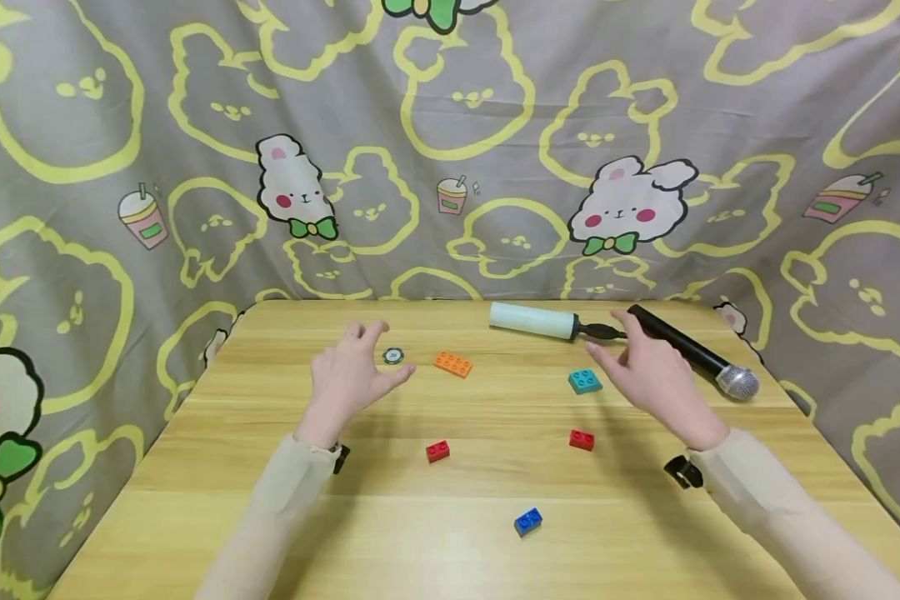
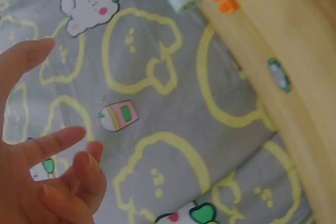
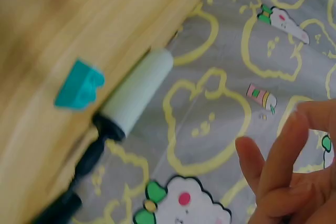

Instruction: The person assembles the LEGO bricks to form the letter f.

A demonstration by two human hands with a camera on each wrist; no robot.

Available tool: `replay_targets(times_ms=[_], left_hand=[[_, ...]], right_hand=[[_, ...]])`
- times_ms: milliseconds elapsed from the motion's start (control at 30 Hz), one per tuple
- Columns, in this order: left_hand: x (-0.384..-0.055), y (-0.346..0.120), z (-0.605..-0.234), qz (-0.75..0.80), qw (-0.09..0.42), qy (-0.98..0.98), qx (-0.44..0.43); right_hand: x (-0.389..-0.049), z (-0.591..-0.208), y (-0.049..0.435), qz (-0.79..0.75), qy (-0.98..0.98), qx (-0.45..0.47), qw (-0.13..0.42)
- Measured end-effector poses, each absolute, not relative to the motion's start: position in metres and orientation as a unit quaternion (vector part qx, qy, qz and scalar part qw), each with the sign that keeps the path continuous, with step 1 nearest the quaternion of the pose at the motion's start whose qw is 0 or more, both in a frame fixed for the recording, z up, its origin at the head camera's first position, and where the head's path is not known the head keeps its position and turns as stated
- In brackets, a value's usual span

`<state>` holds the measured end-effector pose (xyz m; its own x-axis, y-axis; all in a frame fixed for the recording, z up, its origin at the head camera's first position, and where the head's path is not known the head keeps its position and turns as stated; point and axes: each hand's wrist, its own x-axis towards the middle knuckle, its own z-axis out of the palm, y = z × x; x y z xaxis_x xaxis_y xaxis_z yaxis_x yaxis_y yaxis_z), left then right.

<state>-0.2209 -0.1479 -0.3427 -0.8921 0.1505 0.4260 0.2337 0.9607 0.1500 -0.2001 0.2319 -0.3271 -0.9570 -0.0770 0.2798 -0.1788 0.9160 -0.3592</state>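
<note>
My left hand point(image 1: 348, 371) is held over the left half of the table, thumb and fingers spread apart with nothing between them. Nearest to it is a dark-rimmed poker chip point(image 1: 393, 356), just beyond the thumb, and an orange toy brick point(image 1: 453, 364) lies a little farther right. On the other side, my right hand point(image 1: 656, 375) hovers with its fingers loosely bent, holding nothing. A teal toy brick point(image 1: 585, 382) lies left of that hand. Its fingertips overlap the black handle of a pale cylindrical hand pump point(image 1: 532, 321) in the head view.
A black microphone point(image 1: 690, 354) with a silver head lies at the back right. Two small red bricks, one left point(image 1: 438, 451) and one right point(image 1: 581, 440), lie mid-table, with a blue brick point(image 1: 528, 522) nearer the front. A patterned grey curtain point(image 1: 435, 242) hangs behind the wooden table.
</note>
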Motion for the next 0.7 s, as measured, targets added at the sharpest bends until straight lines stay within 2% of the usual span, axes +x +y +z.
replay_targets(times_ms=[167, 500, 600, 700], left_hand=[[-0.219, -0.15, -0.355, -0.076, 0.104, -0.985, -0.117], [-0.219, -0.153, -0.384, -0.076, -0.06, -0.968, -0.23], [-0.22, -0.153, -0.39, -0.082, -0.087, -0.955, -0.271], [-0.22, -0.151, -0.394, -0.094, -0.103, -0.943, -0.301]], right_hand=[[-0.192, -0.336, 0.231, 0.236, -0.965, 0.091, 0.065], [-0.156, -0.365, 0.211, 0.302, -0.946, 0.117, 0.028], [-0.143, -0.379, 0.206, 0.346, -0.929, 0.126, -0.04], [-0.133, -0.394, 0.202, 0.401, -0.898, 0.127, -0.134]])
